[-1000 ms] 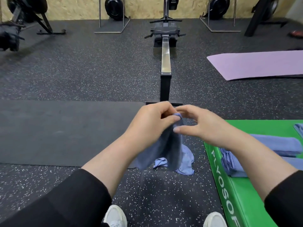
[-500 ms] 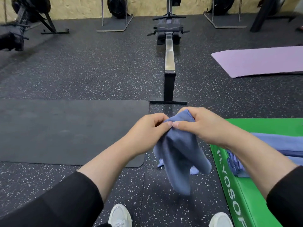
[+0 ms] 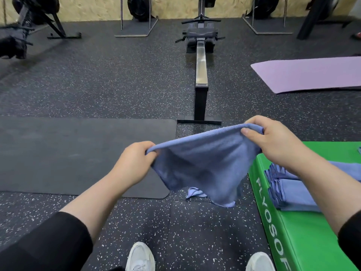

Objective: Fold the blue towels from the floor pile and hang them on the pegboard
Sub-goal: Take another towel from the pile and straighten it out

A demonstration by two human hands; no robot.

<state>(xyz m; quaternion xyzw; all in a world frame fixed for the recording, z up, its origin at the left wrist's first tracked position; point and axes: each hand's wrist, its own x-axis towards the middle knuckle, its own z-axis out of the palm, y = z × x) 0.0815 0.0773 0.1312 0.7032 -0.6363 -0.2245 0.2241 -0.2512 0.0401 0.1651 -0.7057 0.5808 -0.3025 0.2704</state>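
Observation:
A blue towel (image 3: 205, 161) hangs spread in the air between my two hands, above the speckled floor. My left hand (image 3: 134, 163) pinches its left top corner. My right hand (image 3: 273, 141) grips the right top corner, a little higher and further away. Below the hanging cloth another blue towel (image 3: 195, 192) lies crumpled on the floor, mostly hidden. Folded blue towels (image 3: 293, 194) lie stacked on the green plyo box (image 3: 304, 243) at the right. No pegboard is in view.
A black mat (image 3: 78, 153) lies on the floor to the left. A rowing machine (image 3: 201, 71) runs straight ahead, its foot just beyond the towel. A purple mat (image 3: 312, 73) lies far right. Gym machines stand along the back wall. My white shoes (image 3: 140, 257) are at the bottom.
My hands have moved apart, the right one up and to the right, pulling the bunched towel open so that it hangs spread between them.

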